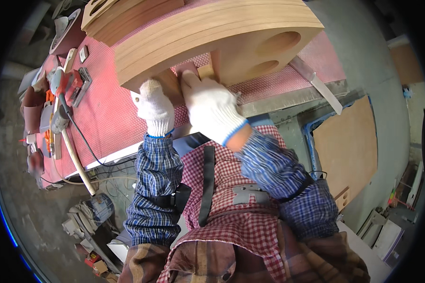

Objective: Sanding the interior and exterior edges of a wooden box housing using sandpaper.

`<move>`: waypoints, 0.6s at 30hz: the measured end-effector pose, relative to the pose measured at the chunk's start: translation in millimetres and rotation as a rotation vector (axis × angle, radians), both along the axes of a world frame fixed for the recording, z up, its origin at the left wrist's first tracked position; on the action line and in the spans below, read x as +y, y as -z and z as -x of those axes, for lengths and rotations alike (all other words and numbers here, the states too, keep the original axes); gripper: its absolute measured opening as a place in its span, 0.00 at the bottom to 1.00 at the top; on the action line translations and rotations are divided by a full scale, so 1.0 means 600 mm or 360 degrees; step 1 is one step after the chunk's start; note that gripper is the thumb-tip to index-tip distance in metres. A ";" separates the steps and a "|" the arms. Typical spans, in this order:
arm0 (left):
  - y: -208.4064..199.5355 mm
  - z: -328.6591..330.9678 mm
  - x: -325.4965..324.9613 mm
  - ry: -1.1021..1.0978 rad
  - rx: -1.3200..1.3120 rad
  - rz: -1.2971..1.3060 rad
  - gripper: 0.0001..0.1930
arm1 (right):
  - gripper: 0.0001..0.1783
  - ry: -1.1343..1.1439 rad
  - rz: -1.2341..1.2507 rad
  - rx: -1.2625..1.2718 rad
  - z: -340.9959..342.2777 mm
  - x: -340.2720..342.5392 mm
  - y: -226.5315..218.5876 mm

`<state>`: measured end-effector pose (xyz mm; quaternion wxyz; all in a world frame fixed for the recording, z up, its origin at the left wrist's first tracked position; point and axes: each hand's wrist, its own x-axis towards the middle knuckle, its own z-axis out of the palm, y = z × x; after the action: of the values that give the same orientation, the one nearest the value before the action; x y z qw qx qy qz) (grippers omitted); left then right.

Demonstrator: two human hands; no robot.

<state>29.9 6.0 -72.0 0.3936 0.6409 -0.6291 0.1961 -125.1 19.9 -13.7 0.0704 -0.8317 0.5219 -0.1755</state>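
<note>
A thick, curved wooden piece [170, 56] with layered edges stands on a red mesh-patterned mat in front of me. It has round holes on the right and a rectangular cutout nearer the left. My left hand [156, 106], in a white knit glove, grips its lower left edge, with the fingertips partly hidden. My right hand [213, 107], gloved too, reaches into the cutout. Its fingers press on a small reddish-brown piece [187, 67] that looks like sandpaper, against the cutout's inner side. The glove hides part of that piece.
More wooden pieces [132, 21] are stacked behind. On the mat's left lie a red-and-grey power sander [71, 86] with a cord, a long wooden stick [74, 153] and sandpaper rolls [33, 106]. A flat metal strip [326, 94] juts past the table's right edge. A brown board [347, 146] leans at right.
</note>
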 end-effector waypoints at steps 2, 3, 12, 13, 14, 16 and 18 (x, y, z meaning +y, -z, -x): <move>-0.002 -0.002 -0.003 0.0118 0.0109 0.0209 0.11 | 0.20 -0.0184 0.0014 0.0062 0.023 0.028 -0.009; -0.011 -0.007 -0.002 0.0092 0.0097 0.0222 0.11 | 0.20 -0.0124 -0.0145 -0.0029 0.023 0.037 -0.011; -0.017 0.010 -0.011 0.0065 -0.0019 0.0212 0.11 | 0.22 -0.0471 0.0429 -0.0124 0.045 0.019 -0.001; -0.017 0.008 -0.010 0.0065 -0.0061 0.0216 0.11 | 0.22 -0.0468 0.0432 -0.0123 0.044 0.016 0.003; -0.020 0.010 -0.008 0.0065 -0.0101 0.0218 0.11 | 0.24 -0.0450 0.0442 -0.0092 0.041 0.013 0.006; -0.024 0.019 0.005 0.0018 -0.0022 0.0037 0.11 | 0.26 -0.0427 0.0452 -0.0057 0.045 0.014 0.009; -0.024 0.014 0.010 -0.0050 0.0041 -0.0146 0.10 | 0.35 -0.0443 0.0241 -0.0159 0.045 0.022 0.003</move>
<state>21.3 11.8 -57.5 0.3689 0.6706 -0.6221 0.1650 -152.0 33.0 -15.4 0.0571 -0.8891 0.3829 -0.2440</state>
